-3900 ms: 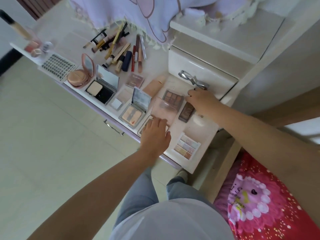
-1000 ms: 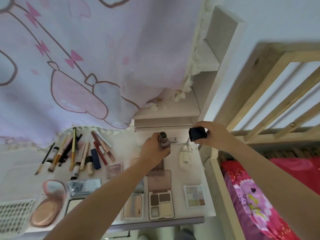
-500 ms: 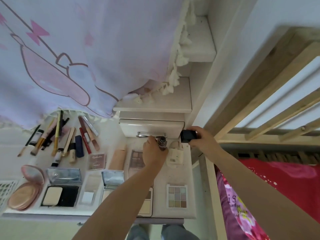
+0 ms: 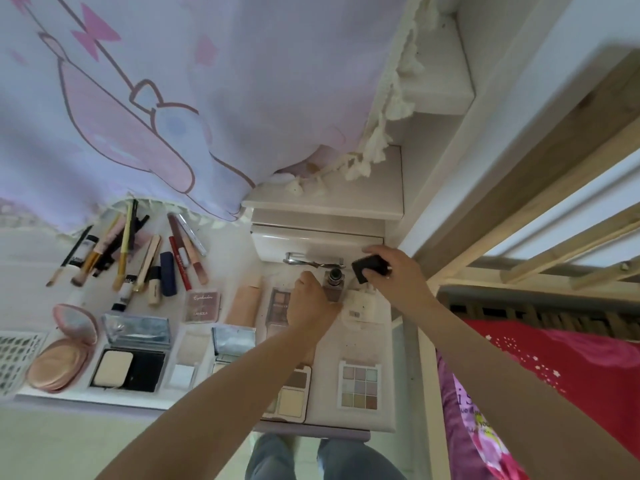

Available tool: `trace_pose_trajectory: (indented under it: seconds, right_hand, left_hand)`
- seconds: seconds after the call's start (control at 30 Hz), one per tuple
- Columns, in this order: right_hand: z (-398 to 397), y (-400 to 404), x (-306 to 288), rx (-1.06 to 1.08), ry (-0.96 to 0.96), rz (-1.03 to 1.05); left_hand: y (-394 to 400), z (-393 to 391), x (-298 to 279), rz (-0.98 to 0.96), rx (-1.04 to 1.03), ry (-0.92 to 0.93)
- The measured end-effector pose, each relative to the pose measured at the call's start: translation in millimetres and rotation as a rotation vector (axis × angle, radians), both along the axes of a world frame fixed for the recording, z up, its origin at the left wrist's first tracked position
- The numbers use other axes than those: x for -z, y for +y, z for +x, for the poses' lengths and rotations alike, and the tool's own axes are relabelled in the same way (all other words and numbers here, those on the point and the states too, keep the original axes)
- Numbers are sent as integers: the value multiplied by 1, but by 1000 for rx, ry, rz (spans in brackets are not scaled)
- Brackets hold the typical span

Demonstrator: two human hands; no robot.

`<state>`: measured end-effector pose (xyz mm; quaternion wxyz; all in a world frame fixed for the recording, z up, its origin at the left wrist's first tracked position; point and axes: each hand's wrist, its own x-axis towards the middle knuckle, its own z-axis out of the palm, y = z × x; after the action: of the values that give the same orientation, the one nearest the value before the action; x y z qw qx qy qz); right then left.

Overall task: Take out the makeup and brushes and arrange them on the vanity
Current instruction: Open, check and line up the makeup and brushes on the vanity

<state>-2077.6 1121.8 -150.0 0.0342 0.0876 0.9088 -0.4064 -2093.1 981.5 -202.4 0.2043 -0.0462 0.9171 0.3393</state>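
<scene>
Cluttered white vanity (image 4: 360, 415) beside bed (image 4: 554, 375)

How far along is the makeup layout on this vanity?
Mostly done: brushes and pencils lie fanned out, open compacts lined up along the front. In hand: left hand holds a small brown bottle, right hand its black cap. Left: setting that bottle down.

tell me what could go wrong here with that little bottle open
The left hand holds the uncapped bottle right over an eyeshadow palette; a tilt could spill onto it. The right hand holds the black cap apart, so recapping one-handed could knock the bottle.
</scene>
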Motion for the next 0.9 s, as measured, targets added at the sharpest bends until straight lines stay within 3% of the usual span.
trace_pose_trajectory:
  seconds: [0.13,0.27,0.4,0.47,0.6,0.63,0.7,0.77,0.9]
  right_hand:
    - [-10,-23,-5,-331,186,336]
    - [-18,-33,4,-439,88,457]
    - [-17,-39,8,-464,14,598]
    - [-12,-48,4,-465,86,666]
    - [-13,-92,4,-446,475,624]
    - [-16,-106,7,-513,432,599]
    - [-28,-128,21,-609,92,574]
    - [-42,-136,41,-705,-178,683]
    - [-63,-132,56,-878,-305,778]
  left_hand:
    - [-47,-5,-3,17,33,75]
    - [-97,-13,-5,42,-22,153]
    - [-130,-14,-3,-7,59,216]
    - [-143,-14,2,-56,124,239]
    - [-162,-20,6,-129,168,264]
    - [-166,-21,6,-128,180,271]
    - [-174,-24,6,-115,201,289]
    - [-181,-26,6,-102,204,293]
    - [-193,-27,12,-80,203,270]
